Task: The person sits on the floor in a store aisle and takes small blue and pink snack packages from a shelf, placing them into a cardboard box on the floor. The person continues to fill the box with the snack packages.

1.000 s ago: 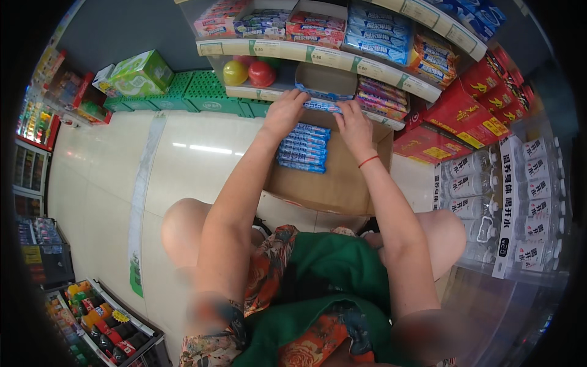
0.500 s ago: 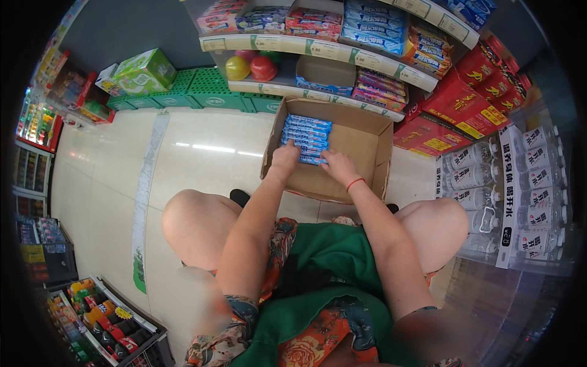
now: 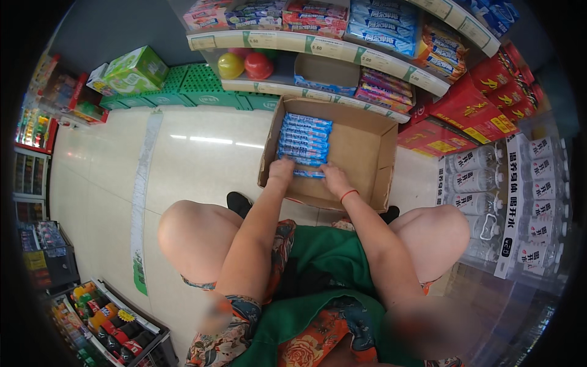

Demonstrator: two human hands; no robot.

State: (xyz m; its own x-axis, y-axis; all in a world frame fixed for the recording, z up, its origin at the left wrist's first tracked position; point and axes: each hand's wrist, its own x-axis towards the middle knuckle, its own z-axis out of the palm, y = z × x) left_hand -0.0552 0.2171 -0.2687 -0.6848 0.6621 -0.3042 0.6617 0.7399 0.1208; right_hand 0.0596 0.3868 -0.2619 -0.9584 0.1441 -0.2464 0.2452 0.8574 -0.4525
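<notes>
Several slim blue-wrapped candy stick packs (image 3: 304,137) lie in a row along the left side of an open cardboard box (image 3: 391,144). Nearer to me in the box, a single blue candy stick pack (image 3: 309,174) lies crosswise between my hands. Its left end is pinched by my left hand (image 3: 282,170), whose fingertips are partly hidden. At the other end, my right hand (image 3: 335,178) closes thumb and fingers on the pack. A red cord circles my right wrist.
Beyond the box are shelves of candy (image 3: 382,27) and a blue display box (image 3: 327,73). Red cartons (image 3: 468,107) and shrink-wrapped water bottles (image 3: 471,181) stand to the right. Green crates (image 3: 208,85) line the back left; a crate of drinks (image 3: 116,324) sits at lower left.
Both hands have come toward me inside the box, with one candy stick pack between them. A gap now shows between that pack and the row.
</notes>
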